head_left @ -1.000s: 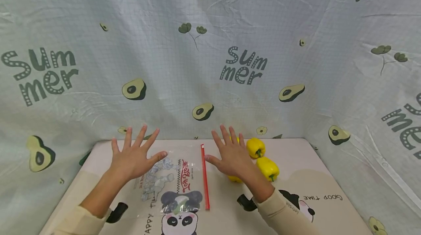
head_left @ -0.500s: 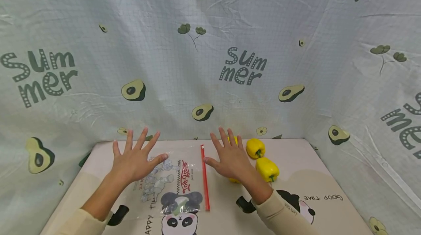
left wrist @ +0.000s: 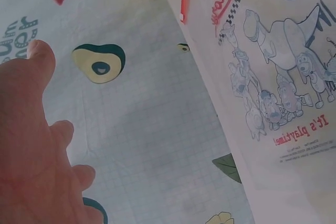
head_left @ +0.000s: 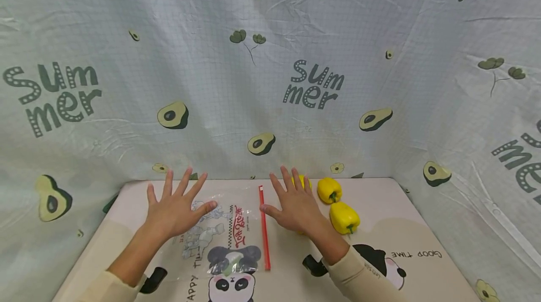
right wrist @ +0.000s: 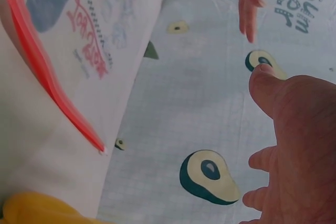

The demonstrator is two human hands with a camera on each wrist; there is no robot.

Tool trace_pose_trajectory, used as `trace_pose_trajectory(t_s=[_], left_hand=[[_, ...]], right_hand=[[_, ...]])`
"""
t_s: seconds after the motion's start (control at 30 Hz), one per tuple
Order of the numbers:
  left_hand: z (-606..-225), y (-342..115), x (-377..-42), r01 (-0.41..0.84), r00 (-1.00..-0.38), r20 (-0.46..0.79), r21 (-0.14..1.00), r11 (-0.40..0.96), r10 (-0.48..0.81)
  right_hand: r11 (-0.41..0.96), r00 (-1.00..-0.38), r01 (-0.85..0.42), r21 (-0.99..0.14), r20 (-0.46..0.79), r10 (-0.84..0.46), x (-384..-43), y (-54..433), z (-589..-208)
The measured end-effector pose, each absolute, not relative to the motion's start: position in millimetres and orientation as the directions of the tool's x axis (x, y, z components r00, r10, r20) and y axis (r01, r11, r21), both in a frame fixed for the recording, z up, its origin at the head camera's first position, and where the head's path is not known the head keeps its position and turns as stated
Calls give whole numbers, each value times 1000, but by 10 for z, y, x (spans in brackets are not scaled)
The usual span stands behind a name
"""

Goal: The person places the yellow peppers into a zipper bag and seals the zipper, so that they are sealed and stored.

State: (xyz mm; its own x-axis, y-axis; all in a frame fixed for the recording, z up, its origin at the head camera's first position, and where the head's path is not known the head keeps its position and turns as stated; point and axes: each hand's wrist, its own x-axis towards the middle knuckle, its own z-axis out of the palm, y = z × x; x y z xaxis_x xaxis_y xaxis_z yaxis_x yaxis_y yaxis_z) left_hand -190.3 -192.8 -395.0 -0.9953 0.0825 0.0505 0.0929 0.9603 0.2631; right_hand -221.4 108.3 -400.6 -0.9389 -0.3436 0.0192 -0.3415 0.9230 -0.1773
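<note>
My left hand (head_left: pixel 172 213) hovers with fingers spread over the left part of a clear zip bag (head_left: pixel 249 194), holding nothing. The bag lies flat, printed with cartoon figures and red lettering, and a red zip strip (head_left: pixel 265 231) runs along its right side. To the right of that strip my right hand (head_left: pixel 296 205) is held up the same way, its fingers straight and apart, nothing in it. Just beyond and beside it are several yellow bell peppers (head_left: pixel 344 218); one is mostly hidden behind this hand. In the right wrist view a yellow pepper (right wrist: pixel 39 211) shows at the lower left.
The pale table mat (head_left: pixel 405 208) carries panda drawings and lettering. A hanging cloth (head_left: pixel 211 81) printed with avocados and "summer" encloses the table at the back and both sides, close to the mat's far edge (head_left: pixel 372 179).
Both hands have sunk slightly toward the person, fingers still spread, and the left has drifted a little right. The bag and peppers have stayed where they were.
</note>
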Motion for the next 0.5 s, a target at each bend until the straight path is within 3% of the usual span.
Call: trace_pose_trajectory(t_s=[0.5], left_hand=[[-4102, -1925, -1871, 106, -994, 57, 286, 952, 94]], right_hand=[[919, -936, -351, -178, 43, -349, -2151, 1048, -4139]])
